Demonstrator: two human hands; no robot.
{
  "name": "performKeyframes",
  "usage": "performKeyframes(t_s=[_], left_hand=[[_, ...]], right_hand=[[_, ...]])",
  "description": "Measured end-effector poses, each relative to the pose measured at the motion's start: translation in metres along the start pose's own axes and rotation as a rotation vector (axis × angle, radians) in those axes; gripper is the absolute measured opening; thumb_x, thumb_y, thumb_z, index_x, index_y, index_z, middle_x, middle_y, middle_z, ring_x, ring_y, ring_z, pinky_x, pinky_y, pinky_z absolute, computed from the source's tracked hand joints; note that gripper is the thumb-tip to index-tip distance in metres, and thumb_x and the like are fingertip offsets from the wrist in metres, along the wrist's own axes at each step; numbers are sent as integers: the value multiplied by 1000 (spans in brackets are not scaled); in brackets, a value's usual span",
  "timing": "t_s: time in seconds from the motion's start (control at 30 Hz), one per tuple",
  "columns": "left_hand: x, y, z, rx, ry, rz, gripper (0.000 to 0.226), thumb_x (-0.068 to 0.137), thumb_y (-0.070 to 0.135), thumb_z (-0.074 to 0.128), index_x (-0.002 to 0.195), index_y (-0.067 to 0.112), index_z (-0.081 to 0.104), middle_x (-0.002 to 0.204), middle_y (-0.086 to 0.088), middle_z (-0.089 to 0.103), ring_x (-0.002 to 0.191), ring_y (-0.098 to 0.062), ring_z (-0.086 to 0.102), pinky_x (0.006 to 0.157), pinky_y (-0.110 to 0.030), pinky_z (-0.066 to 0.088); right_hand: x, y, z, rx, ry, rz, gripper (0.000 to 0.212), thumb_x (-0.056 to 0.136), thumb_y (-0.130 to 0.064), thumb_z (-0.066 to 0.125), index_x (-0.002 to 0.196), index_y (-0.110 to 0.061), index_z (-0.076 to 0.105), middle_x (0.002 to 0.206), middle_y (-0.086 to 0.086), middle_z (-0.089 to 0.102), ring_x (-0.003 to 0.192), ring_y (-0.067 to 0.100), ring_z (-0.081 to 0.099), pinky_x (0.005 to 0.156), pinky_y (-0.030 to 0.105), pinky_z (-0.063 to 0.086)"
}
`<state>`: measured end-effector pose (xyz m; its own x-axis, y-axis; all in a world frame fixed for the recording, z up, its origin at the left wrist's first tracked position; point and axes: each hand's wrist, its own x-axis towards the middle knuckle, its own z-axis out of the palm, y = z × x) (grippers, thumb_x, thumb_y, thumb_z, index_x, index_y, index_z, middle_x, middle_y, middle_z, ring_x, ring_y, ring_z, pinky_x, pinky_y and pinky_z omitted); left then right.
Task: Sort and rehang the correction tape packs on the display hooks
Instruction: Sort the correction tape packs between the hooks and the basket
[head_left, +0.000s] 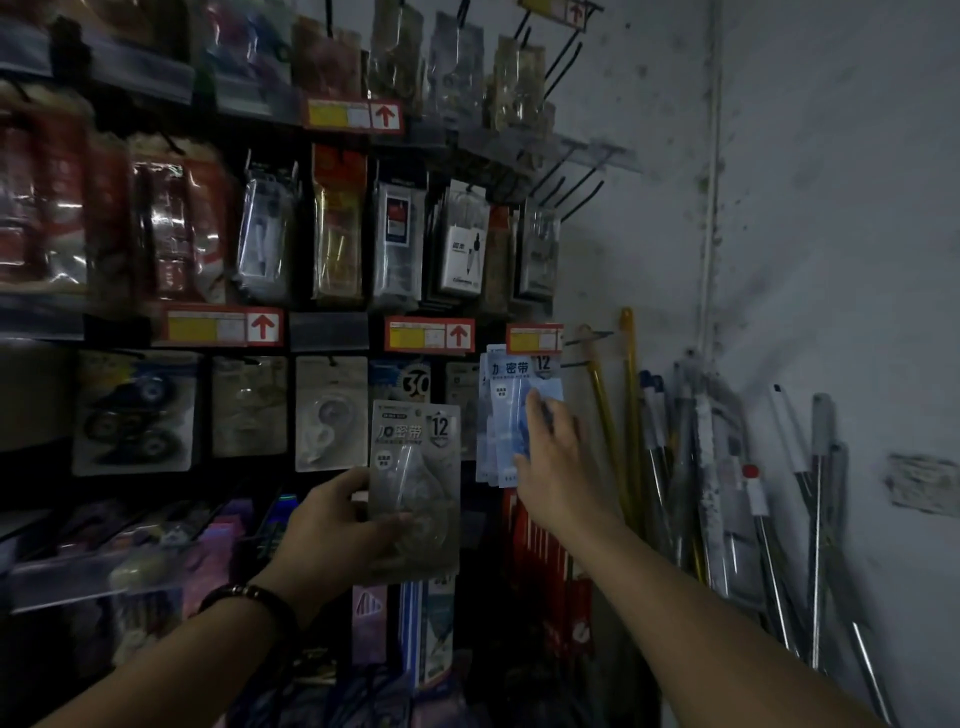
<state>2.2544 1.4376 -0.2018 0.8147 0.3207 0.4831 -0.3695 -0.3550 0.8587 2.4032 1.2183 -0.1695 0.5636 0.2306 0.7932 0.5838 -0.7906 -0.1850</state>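
While the left hand (337, 525) grips a grey correction tape pack (415, 467) by its lower half, thumb on the front, the right hand (550, 457) reaches up beside it with fingers stretched over a bunch of blue packs (506, 415) hanging on the display. The blur hides whether that hand pinches them or only touches them. The grey pack is off any hook, held upright just left of the blue bunch. Above the right hand's fingertips sits a red and yellow price label (535, 339), and bare hooks (587, 338) stick out just right of it. Left of the held pack hang a white pack (330, 413) and others in shadow. Far right of the right hand, poles (727, 493) lean on the wall. This looks like the sorting step, grey being parted from blue. Next the grey pack needs a hook of its own kind, its top hole lined up with the tip and slid on.
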Motion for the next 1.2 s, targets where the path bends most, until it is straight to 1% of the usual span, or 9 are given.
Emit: performKeyframes(t_s=[0.13,0.3,0.53,0.7,0.83,0.97,1.03,1.1,1.2], left_hand=[[2,-3,0,-2,-26,6,40,87,6,85,120,23,73,102,-3,84,93,-22,82,85,-51,67],[0,-3,4,4,-59,16,39,89,5,84,119,27,74,102,-6,84,95,-24,82,88,-52,66],[-3,-2,3,14,-70,11,40,89,8,85,122,27,73,107,-4,83,98,-22,82,89,-51,66],[-4,-2,7,17,-60,1,41,89,7,84,123,27,73,108,-4,83,98,-20,81,89,-50,66],[-4,1,7,-19,-56,-17,42,89,8,84,123,30,72,107,-2,83,97,-19,82,86,-47,67],[-7,5,5,-41,-61,-23,39,90,10,83,122,29,72,107,-3,83,95,-21,82,83,-49,68],[-10,6,7,-66,-59,-41,38,91,12,83,123,31,71,109,-3,83,96,-23,82,83,-50,68],[-14,9,13,-99,-73,-58,35,92,14,82,120,32,72,109,-3,82,95,-23,82,79,-50,68],[-22,16,26,-146,-140,-52,33,91,13,83,115,33,74,105,-3,83,91,-25,83,73,-47,68]], right_hand=[[6,4,1,-4,-60,-31,92,105,-37,57,164,-28,-13,162,2,6,139,28,39,108,48,50],[12,6,-7,66,-70,0,86,107,-37,53,166,-28,-9,160,-1,10,146,27,30,117,47,42],[11,11,-12,20,-124,-13,80,108,-41,45,167,-27,-6,156,-4,12,142,23,32,102,38,48],[19,6,-7,-94,-141,7,84,105,-41,52,167,-26,-4,159,7,13,140,29,35,105,44,49],[15,-6,0,-129,-155,86,95,97,-34,68,166,-26,2,160,11,15,139,31,38,107,47,49],[-20,-18,-6,53,-15,-113,68,99,-50,56,157,-26,29,148,-2,27,131,22,46,100,41,53],[-51,-24,-9,136,-29,-258,77,94,-64,48,160,-36,22,149,-7,29,128,14,47,95,34,52],[-82,-27,-6,151,-93,-387,91,90,-69,51,164,-41,6,156,-10,26,132,11,43,98,33,50],[-109,-28,-1,208,-126,-371,101,88,-69,58,165,-46,-4,162,-16,15,139,10,36,103,32,49]])
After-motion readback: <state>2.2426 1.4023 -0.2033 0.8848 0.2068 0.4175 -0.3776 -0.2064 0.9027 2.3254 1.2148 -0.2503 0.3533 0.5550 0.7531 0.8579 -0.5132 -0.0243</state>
